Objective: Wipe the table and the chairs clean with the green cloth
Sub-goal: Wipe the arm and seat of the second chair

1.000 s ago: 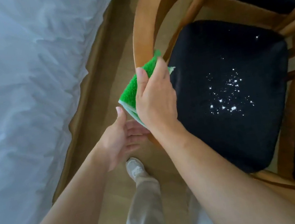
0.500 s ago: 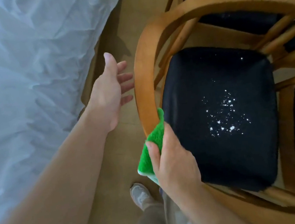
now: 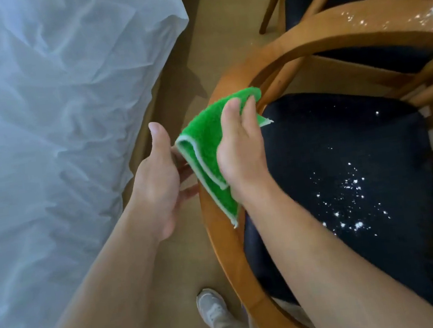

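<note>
Head view: I count one green cloth (image 3: 205, 148), folded, gripped by my right hand (image 3: 238, 149) over the curved rail of one wooden chair (image 3: 220, 235). Left hand (image 3: 156, 178) relaxed, fingers hidden behind the cloth; touching unclear. Two further chairs cut off.

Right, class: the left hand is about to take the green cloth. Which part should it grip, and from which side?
Probably the folded, white-trimmed edge of the green cloth, approached from the left. That edge faces the left hand, hangs free off the chair's wooden rail, and is not covered by the right hand, which holds the cloth's right side.
</note>
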Motion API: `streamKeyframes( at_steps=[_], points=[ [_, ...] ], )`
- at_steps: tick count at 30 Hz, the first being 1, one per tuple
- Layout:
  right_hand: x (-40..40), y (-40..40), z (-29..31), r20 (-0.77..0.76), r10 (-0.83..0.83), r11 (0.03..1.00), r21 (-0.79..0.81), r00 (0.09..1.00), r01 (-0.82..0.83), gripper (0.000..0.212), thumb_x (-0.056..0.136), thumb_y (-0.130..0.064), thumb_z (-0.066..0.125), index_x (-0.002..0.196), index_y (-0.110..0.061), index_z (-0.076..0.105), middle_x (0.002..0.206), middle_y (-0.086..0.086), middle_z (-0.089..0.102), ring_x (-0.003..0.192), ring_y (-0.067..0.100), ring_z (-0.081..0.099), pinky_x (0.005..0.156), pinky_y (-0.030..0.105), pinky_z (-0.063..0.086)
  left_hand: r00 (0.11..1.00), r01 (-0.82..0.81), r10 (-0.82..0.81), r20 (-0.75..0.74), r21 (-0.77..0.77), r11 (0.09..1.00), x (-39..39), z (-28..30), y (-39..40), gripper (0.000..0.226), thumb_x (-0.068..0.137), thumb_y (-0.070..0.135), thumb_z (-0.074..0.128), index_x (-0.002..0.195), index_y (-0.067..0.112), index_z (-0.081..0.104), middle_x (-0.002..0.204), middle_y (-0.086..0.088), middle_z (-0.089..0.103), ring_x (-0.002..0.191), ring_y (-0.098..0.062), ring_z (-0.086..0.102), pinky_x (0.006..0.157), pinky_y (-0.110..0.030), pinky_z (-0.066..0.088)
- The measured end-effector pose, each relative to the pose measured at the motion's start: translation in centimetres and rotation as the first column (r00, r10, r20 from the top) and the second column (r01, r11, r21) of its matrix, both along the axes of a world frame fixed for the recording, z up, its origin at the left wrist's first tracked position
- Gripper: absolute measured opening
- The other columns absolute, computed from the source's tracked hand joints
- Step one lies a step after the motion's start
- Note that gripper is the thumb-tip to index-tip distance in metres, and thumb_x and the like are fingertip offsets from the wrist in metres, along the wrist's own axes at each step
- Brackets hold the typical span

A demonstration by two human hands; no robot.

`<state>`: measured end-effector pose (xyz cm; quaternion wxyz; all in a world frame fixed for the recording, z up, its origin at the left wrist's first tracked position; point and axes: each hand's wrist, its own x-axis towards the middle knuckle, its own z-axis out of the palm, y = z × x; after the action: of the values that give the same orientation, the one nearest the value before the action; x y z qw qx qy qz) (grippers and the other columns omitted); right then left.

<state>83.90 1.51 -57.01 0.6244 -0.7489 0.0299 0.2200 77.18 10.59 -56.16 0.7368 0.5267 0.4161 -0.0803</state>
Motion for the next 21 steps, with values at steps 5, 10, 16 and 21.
streamKeyframes(
  at_steps=[5, 10, 16, 21],
  points=[
    [8.2, 2.1, 0.5, -0.221, -0.250, 0.960, 0.074, 0.943, 0.272, 0.061, 0.105, -0.042, 0.026, 0.154, -0.009, 0.011, 0.150, 0.011, 0.035, 0.114, 0.019, 0.051, 0.076, 0.017, 0.039, 0.994, 0.086, -0.069, -0.088, 0.214, 0.973, 0.9, 1.3, -0.3, 0.079, 0.089, 0.072, 0.011, 0.084, 0.028, 0.077, 0.091, 0.008, 0.073, 0.089, -0.009, 0.067, 0.083, -0.037, 0.048],
    [2.9, 1.0, 0.5, -0.148, -0.077, 0.990, 0.108, 0.986, 0.094, 0.065, 0.104, -0.043, 0.028, 0.154, -0.020, -0.005, 0.162, 0.001, 0.008, 0.146, 0.017, 0.017, 0.116, 0.029, 0.016, 0.986, 0.101, -0.046, -0.158, 0.359, 0.928, 3.2, 1.7, -0.2, 0.088, 0.080, 0.081, 0.011, 0.083, 0.020, 0.075, 0.087, -0.003, 0.073, 0.084, -0.020, 0.067, 0.079, -0.038, 0.049],
    [-8.6, -3.7, 0.4, 0.328, 0.228, 0.954, -0.264, 0.917, -0.143, 0.059, 0.099, -0.040, 0.039, 0.152, -0.016, 0.025, 0.154, -0.005, 0.025, 0.140, -0.009, 0.008, 0.108, 0.003, 0.007, 0.979, 0.095, 0.020, -0.203, 0.541, 0.836, 8.3, 1.9, 0.0, 0.070, 0.084, 0.075, 0.016, 0.061, 0.040, 0.073, 0.075, 0.003, 0.070, 0.078, -0.016, 0.061, 0.074, -0.034, 0.042],
    [-5.3, -3.3, 0.4, 0.397, 0.258, 0.966, -0.081, 0.881, -0.246, 0.057, 0.101, -0.033, 0.033, 0.151, -0.011, 0.019, 0.160, 0.000, 0.011, 0.147, 0.006, 0.011, 0.117, 0.024, 0.018, 0.967, 0.087, 0.020, -0.254, 0.401, 0.912, 12.8, 2.1, -0.3, 0.082, 0.085, 0.076, 0.012, 0.059, 0.030, 0.075, 0.079, -0.005, 0.071, 0.081, -0.023, 0.065, 0.081, -0.036, 0.044]
  ],
)
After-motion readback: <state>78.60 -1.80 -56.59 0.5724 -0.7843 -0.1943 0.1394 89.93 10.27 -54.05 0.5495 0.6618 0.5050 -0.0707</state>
